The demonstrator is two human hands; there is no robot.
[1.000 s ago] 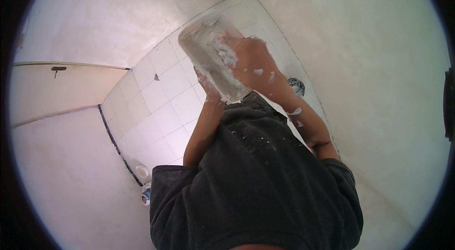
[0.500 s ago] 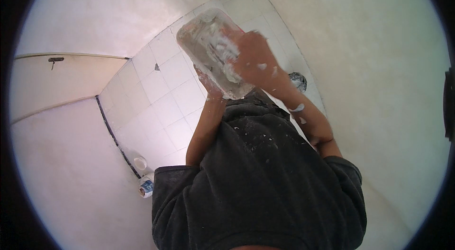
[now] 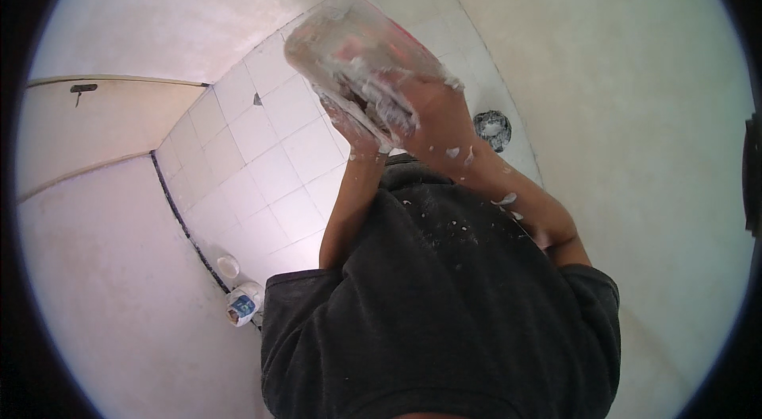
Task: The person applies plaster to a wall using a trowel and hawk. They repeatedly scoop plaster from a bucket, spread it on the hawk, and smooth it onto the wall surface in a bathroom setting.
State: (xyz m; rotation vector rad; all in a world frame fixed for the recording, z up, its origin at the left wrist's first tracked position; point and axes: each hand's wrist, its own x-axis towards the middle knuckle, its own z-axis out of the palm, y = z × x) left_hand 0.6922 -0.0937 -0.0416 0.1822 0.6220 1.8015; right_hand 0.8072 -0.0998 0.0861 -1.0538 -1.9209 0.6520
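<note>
A translucent rectangular plastic tub [image 3: 313, 38], coated with wet white paste, is held up over the floor in front of me and tilted. My left hand [image 3: 355, 129] grips its near left side from below, most of the fingers hidden beneath it. Inside the tub's near end, my right hand [image 3: 436, 113] is curled, with paste thick over its fingers. Motion blur and the white paste [image 3: 381, 94] hide what those fingers hold. White splashes dot my right forearm.
Pale tiles [image 3: 278, 165] cover the floor between plain walls [image 3: 635, 141]. A round, paste-smeared dark container [image 3: 493, 130] stands at the right. On the left are a white bag [image 3: 244, 304] with a blue patch and a round white lid-like piece [image 3: 228, 266]. A door handle [image 3: 83, 89] shows further left.
The tub has risen slightly and tipped, so its interior is seen less squarely. My right hand has moved down toward the tub's near end.
</note>
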